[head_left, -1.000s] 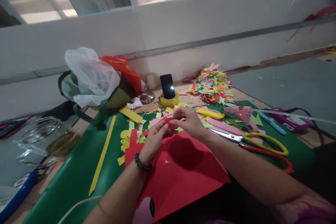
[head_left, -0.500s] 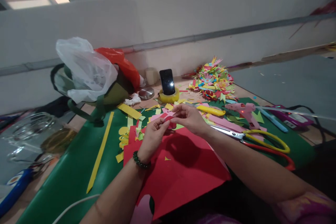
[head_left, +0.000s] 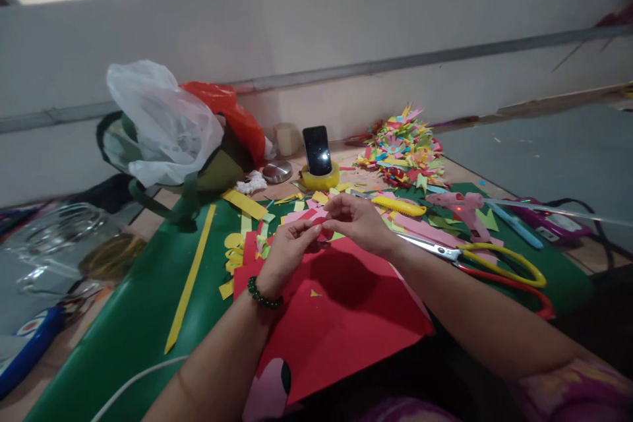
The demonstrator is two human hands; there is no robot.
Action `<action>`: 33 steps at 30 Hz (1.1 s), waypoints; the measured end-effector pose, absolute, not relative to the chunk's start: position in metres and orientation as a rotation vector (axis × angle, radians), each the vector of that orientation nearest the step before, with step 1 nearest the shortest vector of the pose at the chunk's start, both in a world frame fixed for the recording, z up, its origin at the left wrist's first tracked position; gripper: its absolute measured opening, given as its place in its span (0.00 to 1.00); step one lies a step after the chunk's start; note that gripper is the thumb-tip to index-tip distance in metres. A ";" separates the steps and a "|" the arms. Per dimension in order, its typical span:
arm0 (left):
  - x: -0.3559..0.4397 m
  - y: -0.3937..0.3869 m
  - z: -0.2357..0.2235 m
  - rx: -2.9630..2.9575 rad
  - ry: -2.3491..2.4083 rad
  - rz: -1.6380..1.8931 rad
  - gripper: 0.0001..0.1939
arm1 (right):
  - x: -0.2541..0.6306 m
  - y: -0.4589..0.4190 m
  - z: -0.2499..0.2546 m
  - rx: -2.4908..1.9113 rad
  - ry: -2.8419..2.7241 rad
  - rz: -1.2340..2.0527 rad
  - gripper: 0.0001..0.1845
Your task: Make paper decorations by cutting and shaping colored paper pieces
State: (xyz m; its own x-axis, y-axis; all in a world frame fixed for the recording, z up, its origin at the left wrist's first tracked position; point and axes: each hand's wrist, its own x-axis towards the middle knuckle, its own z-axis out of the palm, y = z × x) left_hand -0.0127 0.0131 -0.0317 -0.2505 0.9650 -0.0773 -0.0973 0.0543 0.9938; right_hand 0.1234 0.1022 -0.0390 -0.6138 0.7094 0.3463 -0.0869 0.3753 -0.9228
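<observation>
A small red paper piece (head_left: 325, 231) is pinched between my two hands, above the far edge of a large red paper sheet (head_left: 341, 323). My left hand (head_left: 291, 247), with a dark green bead bracelet at the wrist, closes thumb and fingers on its left side. From the right, my right hand (head_left: 359, 224) grips it with thumb and forefinger. The piece's exact shape is partly hidden by my fingers. Long scissors (head_left: 435, 249) with yellow and red handles lie beside my right forearm. A yellow utility knife (head_left: 399, 205) rests just beyond that hand.
A pink glue gun (head_left: 457, 204) lies at the right. Behind stand a phone (head_left: 317, 148) propped in a yellow tape roll (head_left: 321, 179) and a heap of colourful paper flowers (head_left: 403, 148). Bags (head_left: 168, 125) sit at the back left; a yellow strip (head_left: 192, 277) lies on the green mat (head_left: 133, 316).
The view has tilted slightly down. Both hands stay together on the red paper piece, with only small shifts of the fingers and of the piece.
</observation>
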 end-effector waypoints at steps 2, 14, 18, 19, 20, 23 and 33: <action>-0.015 0.014 -0.032 0.892 1.328 1.374 0.19 | 0.126 0.101 -0.037 -0.475 -1.950 1.112 0.10; -0.019 0.010 -0.025 0.747 1.322 1.407 0.13 | 0.134 0.103 -0.028 0.036 -2.339 0.245 0.09; -0.018 0.009 -0.024 0.744 1.305 1.374 0.12 | 0.134 0.103 -0.029 0.084 -2.314 0.179 0.07; -0.018 0.010 -0.024 0.735 1.304 1.374 0.12 | 0.134 0.103 -0.029 0.088 -2.311 0.167 0.07; -0.018 0.010 -0.025 0.728 1.307 1.376 0.12 | 0.134 0.103 -0.029 0.082 -2.307 0.166 0.08; -0.018 0.010 -0.027 0.737 1.316 1.361 0.11 | 0.135 0.103 -0.029 0.031 -2.300 0.212 0.09; -0.011 0.008 -0.028 0.969 1.488 1.427 0.07 | 0.134 0.102 -0.032 -0.309 -2.249 0.750 0.03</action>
State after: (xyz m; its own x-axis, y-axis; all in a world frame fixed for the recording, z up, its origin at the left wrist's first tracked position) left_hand -0.0109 0.0081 -0.0283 -0.3510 0.9346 -0.0567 -0.0177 0.0539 0.9984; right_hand 0.1338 0.1020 -0.0325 -0.7025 0.4241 0.5715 -0.0037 0.8009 -0.5988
